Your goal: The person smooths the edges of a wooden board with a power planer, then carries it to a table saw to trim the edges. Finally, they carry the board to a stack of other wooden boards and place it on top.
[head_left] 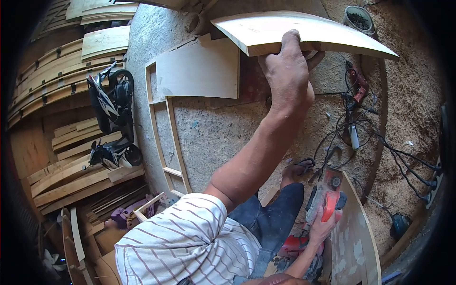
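My left hand [289, 76] is raised at arm's length, its thumb on top of a pale wooden board [304, 31] and its fingers curled under the near edge. The board is held off the floor, its top face brightly lit. Low on the right, my right hand [324, 227] is wrapped around the red handle of an electric planer [328, 199] with a grey body. Close beside that hand stands a long wooden panel [354, 232] with pale patches on its face. Part of the planer's underside is hidden.
A light wooden panel [199, 69] lies on a slim wooden frame [173, 137]. A red power tool [356, 88] and black cables [365, 124] lie on the right among wood shavings [413, 80]. A bucket [359, 20] stands beyond. Motorcycles [111, 102] and stacked planks [57, 80] line the left.
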### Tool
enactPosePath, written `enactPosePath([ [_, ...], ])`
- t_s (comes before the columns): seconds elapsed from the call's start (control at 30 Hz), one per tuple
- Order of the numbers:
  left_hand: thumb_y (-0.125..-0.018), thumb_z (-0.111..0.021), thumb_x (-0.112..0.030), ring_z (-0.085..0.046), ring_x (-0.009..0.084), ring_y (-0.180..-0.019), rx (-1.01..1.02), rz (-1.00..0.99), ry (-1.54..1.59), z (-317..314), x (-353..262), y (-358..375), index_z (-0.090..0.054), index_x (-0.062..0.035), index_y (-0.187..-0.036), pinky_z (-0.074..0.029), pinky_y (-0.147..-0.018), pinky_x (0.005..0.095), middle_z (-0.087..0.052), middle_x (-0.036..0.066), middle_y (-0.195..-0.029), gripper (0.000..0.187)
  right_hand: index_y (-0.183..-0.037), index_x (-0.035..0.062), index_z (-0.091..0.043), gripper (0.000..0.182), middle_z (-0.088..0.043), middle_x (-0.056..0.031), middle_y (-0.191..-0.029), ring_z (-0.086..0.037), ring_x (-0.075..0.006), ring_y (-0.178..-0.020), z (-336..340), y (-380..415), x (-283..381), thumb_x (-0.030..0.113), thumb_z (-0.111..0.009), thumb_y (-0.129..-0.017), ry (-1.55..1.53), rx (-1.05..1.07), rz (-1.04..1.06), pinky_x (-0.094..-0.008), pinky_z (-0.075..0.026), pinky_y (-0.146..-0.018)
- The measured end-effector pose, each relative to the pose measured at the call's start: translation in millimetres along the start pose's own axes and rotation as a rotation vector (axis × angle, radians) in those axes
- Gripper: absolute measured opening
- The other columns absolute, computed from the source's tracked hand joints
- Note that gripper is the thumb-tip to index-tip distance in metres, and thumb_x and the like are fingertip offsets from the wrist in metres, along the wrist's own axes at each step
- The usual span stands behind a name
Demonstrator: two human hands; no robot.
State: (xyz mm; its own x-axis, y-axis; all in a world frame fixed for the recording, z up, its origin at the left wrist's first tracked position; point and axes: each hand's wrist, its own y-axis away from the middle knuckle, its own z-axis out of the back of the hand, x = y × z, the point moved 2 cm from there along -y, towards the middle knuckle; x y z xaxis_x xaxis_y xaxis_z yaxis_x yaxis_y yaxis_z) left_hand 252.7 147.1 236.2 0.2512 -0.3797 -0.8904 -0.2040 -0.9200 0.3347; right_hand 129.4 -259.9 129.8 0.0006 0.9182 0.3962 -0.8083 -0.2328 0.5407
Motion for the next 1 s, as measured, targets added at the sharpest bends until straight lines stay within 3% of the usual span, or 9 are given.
enactPosePath([
  [0.57, -0.100, -0.052, -0.021, -0.066, 0.0245, -0.097, 0.085, 0.004, 0.035, 1, 6, -3, -0.048, 0.0135, -0.118, -0.064, -0.083, 0.0395, -0.060, 0.020, -0.110, 0.039, -0.130, -0.0095, -0.054, 0.069, -0.060, -0.0346, -0.118, -0.056, -0.0503, -0.110, 0, -2, 1, 0.046, -0.065, -0.092, -0.052, 0.023, 0.028, -0.0538, -0.042, -0.097],
  [1.0, -0.100, -0.052, -0.022, -0.065, 0.0233, -0.099, 0.092, 0.007, 0.026, 0, 3, 0, -0.051, 0.0138, -0.116, -0.064, -0.084, 0.0395, -0.059, 0.019, -0.109, 0.039, -0.130, -0.0127, -0.053, 0.073, -0.062, -0.0359, -0.114, -0.058, -0.0504, -0.106, -1, -2, 0, 0.049, -0.063, -0.092, 0.016, 0.015, 0.021, -0.0538, -0.043, -0.094],
])
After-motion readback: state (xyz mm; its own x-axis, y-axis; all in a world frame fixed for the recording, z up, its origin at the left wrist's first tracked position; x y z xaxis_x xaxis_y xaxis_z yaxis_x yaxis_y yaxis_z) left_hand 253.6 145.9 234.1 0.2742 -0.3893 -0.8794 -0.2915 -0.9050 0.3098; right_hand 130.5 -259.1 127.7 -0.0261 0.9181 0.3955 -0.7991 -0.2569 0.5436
